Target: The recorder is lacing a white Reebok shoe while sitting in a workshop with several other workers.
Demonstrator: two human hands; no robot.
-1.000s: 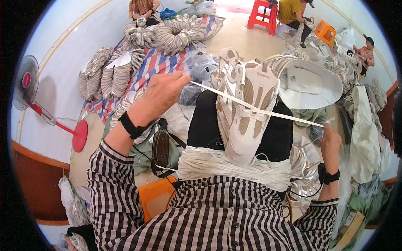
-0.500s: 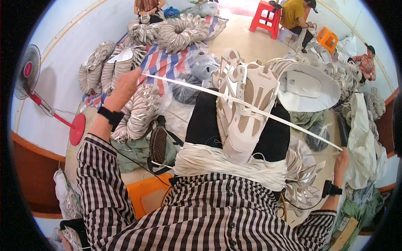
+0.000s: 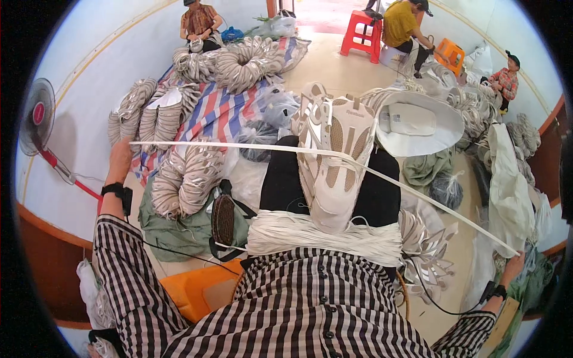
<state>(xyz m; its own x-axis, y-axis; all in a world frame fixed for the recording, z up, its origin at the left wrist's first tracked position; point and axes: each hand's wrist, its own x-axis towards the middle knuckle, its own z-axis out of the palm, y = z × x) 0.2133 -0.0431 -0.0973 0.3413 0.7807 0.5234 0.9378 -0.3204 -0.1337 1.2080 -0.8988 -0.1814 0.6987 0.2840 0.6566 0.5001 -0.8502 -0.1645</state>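
A beige and white sneaker upper [image 3: 335, 200] rests on my black-trousered thighs, its rounded end toward me. One long white shoelace [image 3: 227, 145] runs across it and is drawn straight out to both sides. My left hand [image 3: 120, 156], far out to the left, is closed on one end of the lace. Low at the far right, my right hand [image 3: 512, 267] grips the other end. A thick bundle of white laces [image 3: 322, 240] lies across my lap, against my striped shirt. Another upper [image 3: 308, 110] leans partly hidden behind the first.
Rings of bundled uppers [image 3: 186, 179] lie at left on a striped sheet [image 3: 206, 110]. A floor fan [image 3: 39, 116] stands far left. Beyond my knees sits a white-lined bundle [image 3: 418, 122]. Three people work farther off, near a red stool [image 3: 362, 37] and an orange one [image 3: 450, 53].
Both hands have moved farther apart and lower, left hand leftward, right hand rightward. A longer stretch of lace now spans between them. The view has shifted slightly.
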